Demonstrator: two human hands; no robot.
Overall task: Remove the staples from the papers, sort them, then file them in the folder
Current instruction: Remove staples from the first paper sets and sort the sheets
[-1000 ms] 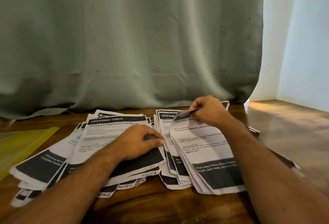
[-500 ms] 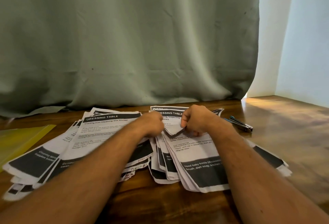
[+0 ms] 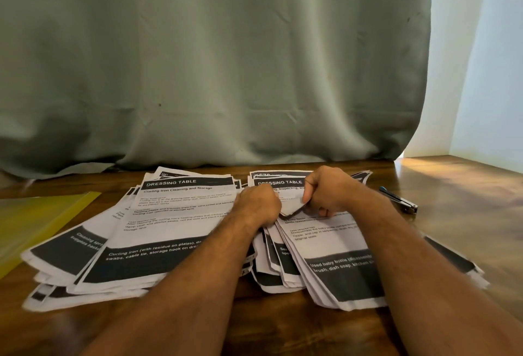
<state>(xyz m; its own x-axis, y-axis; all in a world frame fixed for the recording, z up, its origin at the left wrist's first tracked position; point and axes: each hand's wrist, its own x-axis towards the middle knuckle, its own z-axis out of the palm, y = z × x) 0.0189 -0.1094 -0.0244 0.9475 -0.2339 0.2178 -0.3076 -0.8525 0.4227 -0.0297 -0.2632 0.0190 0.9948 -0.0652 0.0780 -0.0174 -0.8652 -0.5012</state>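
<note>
White printed papers with black header bands lie in two loose stacks on the brown wooden table (image 3: 283, 333): left stack (image 3: 158, 231), right stack (image 3: 334, 265). Both hands meet over the right stack's top sheet. Right hand (image 3: 328, 191), fingers curled, pinches the folded-back upper corner (image 3: 291, 208). Left hand (image 3: 259, 204) is fisted just beside it, fingers curled at the same corner; exact grip cannot be told. Yellow translucent plastic folder (image 3: 36, 219) lies far left. Metal staple remover with blue tip (image 3: 400, 200) lies right of the papers. Grey-green curtain (image 3: 215, 61) hangs behind.
</note>
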